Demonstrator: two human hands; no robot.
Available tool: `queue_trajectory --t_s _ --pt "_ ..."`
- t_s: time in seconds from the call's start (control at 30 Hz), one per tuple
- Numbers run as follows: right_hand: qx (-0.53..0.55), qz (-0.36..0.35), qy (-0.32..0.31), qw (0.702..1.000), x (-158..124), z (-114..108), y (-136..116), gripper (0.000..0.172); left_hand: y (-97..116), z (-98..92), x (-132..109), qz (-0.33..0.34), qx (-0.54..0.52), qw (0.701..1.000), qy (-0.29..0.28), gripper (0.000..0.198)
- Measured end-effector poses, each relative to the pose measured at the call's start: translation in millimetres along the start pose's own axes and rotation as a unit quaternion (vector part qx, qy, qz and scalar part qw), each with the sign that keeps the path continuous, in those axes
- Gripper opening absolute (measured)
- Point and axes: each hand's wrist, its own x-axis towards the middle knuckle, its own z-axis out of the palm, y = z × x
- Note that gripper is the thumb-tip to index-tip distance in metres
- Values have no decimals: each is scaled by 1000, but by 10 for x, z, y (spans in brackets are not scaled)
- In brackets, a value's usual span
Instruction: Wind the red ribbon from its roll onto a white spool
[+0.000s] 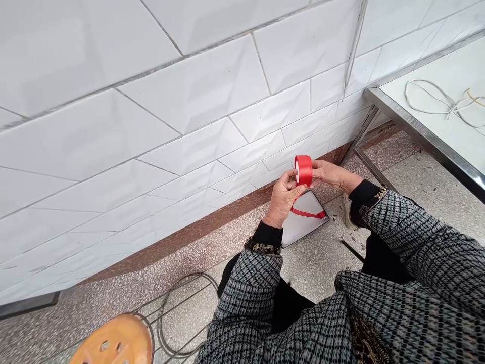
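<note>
A roll of red ribbon with a white core is held up in front of me between both hands. My left hand grips its lower left side, thumb along the bottom edge. From the right, the fingers of my right hand close on the roll's other side; some of its fingertips are hidden. A loose red strip hangs from beneath the roll and runs across a flat white board with a dark edge, low down beyond my left wrist.
A metal-edged table stands on the right, with a tangled white cord on top. White tiled wall rises ahead. At lower left are an orange round stool seat and wire rings. Dark bits litter the speckled floor.
</note>
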Motion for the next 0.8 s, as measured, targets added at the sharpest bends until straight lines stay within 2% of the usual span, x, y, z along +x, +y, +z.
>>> queue_trajectory --t_s 0.07,0.17,0.27,0.37,0.43,0.53,0.63,0.8 --pt "-33 -28 21 999 5 17 -11 22 18 1 -10 -15 -16 1000 -6 73" --pt "-72 -39 62 995 27 68 -15 11 -8 27 -9 -19 -21 1000 2 73" --pt "-75 -29 147 986 64 111 -16 10 -101 84 8 18 -2 997 70 67" --pt "-59 -3 205 977 115 107 -20 23 -198 127 15 69 45 987 137 42" --pt "-74 14 224 972 152 79 -16 27 -233 133 1 87 85 984 132 34" --pt "-121 10 264 957 187 30 -3 23 -236 123 -30 84 103 987 89 41" --pt "-118 0 253 960 176 16 -4 25 -207 126 -44 71 54 993 74 51" --pt "-10 27 187 982 120 61 -22 30 -181 156 -35 41 36 997 59 56"
